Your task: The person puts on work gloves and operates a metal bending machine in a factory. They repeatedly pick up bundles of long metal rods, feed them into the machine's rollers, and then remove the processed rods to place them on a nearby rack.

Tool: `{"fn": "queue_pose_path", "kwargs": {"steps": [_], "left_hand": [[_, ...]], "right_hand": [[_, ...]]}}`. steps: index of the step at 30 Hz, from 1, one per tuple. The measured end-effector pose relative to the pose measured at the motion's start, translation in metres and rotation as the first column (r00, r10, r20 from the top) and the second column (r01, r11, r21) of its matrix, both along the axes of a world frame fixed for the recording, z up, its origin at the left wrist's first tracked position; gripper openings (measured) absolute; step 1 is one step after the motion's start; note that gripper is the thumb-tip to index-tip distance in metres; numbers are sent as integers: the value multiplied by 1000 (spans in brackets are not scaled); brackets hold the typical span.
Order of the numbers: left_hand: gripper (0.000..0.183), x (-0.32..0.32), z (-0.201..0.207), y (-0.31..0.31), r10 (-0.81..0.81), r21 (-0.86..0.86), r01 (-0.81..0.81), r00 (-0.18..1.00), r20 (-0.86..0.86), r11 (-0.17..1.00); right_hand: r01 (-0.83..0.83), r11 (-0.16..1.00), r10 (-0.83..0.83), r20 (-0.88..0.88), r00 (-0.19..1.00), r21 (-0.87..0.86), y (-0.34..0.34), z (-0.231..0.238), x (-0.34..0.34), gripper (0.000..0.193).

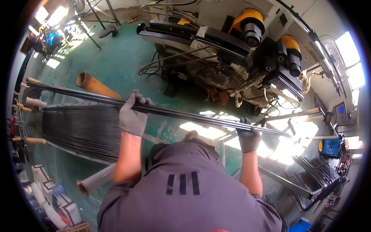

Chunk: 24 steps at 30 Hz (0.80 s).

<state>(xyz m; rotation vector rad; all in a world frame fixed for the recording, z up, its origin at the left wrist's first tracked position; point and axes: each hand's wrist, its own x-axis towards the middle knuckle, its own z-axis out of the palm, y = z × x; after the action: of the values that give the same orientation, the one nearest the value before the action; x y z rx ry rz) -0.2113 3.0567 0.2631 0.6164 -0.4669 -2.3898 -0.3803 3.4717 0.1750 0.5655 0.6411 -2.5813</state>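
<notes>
A thin bundle of long dark metal rods (183, 113) runs across in front of me, from the far left down toward the right. My left hand (133, 116), in a light grey knitted glove, is closed round the bundle left of its middle. Nearer the right end, my right hand (248, 137), in a darker-looking glove, grips the same rods. Below the bundle on the left lies a wide layer of similar dark rods (81, 131), side by side. The rods' right end is washed out by sunlight.
A brown cardboard tube (96, 85) lies behind the bundle, and a greyish tube (96, 179) sits below the rod layer. Ahead stands a large machine with yellow-capped motors (247, 25). At right are a metal rack of bent rods (319, 176) and a blue machine (330, 147).
</notes>
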Motion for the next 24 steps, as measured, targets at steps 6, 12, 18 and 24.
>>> {"fn": "queue_pose_path", "kwargs": {"steps": [6,12,18,24], "left_hand": [[26,-88,46,-12,-346,-188,310,914,-213,932],[30,-132,89,-133,-280,-224,225,925,-255,948],[22,-210,37,-198,-92,-220,100,995,48,970],[20,-296,-7,-232,-124,-163,153,977,173,975]], "right_hand": [[203,973,-202,-19,979,112,-16,1,-61,16],[480,852,-446,-189,875,209,7,16,-129,28],[568,741,-589,-59,806,359,-71,66,-194,42],[484,817,-455,-166,875,313,-152,83,-248,25]]}}
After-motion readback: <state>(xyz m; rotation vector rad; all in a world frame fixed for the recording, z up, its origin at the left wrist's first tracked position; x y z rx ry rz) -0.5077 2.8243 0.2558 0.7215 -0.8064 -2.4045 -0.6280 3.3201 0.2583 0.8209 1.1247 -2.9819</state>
